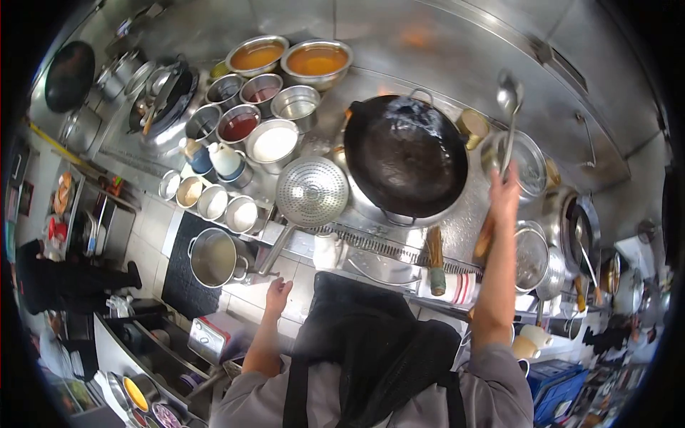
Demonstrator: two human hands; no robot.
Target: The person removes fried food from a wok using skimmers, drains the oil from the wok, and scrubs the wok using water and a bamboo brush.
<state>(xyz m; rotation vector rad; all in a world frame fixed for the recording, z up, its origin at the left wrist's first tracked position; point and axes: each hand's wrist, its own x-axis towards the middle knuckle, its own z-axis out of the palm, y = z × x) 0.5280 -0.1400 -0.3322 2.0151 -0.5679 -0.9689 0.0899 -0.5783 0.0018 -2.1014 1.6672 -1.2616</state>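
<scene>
My right hand (504, 187) is closed around the handle of a metal ladle (509, 96), its bowl pointing away from me. Below that hand a wooden handle (484, 239) shows; whether it belongs to the ladle I cannot tell. The ladle is over a steel pot (529, 167) at the right of the stove. To its left sits a dark wok (407, 160), its inside wet and shiny. My left hand (277, 295) hangs low with its fingers loosely apart and nothing in them. Nearest to it is the handle of a perforated strainer (312, 191).
Several steel tubs, one with red sauce (239, 125) and one with white contents (272, 141), stand left of the wok. Two bowls of amber liquid (317, 60) are behind. A bamboo brush (437, 260) lies at the front edge. A large pot (214, 258) stands lower left. Another person (68, 278) is far left.
</scene>
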